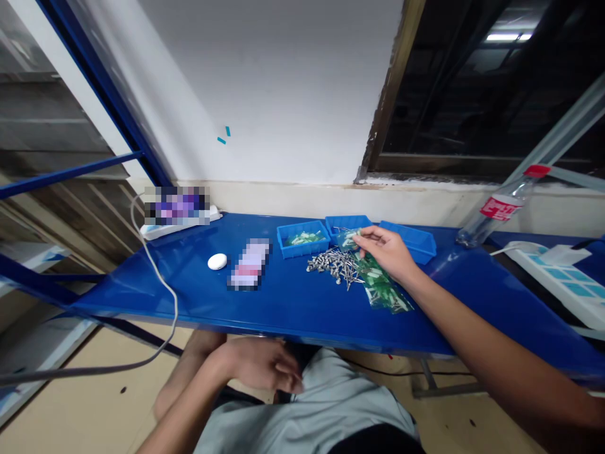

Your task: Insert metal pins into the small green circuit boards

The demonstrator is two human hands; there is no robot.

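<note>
My right hand (390, 249) is closed in a pinch on a small clear greenish plastic bag (348, 238) with pale pieces inside. It is over the front of the middle blue bin (347, 222). Below it, a pile of similar filled bags (385, 291) lies on the blue table, touching a heap of loose metal screws (333, 265). The left blue bin (302, 243) holds more pale pieces in greenish plastic. My left hand (265, 366) is over my lap, below the table edge, slightly blurred, its fingers loosely bent and apart with nothing visible in them.
A third blue bin (413, 243) stands behind my right wrist. Left of the bins lie a blurred-out phone-like object (250, 265) and a white oval case (217, 261). A plastic bottle (501, 208) and power strip (567, 284) are at right. A cable (174, 302) hangs at left.
</note>
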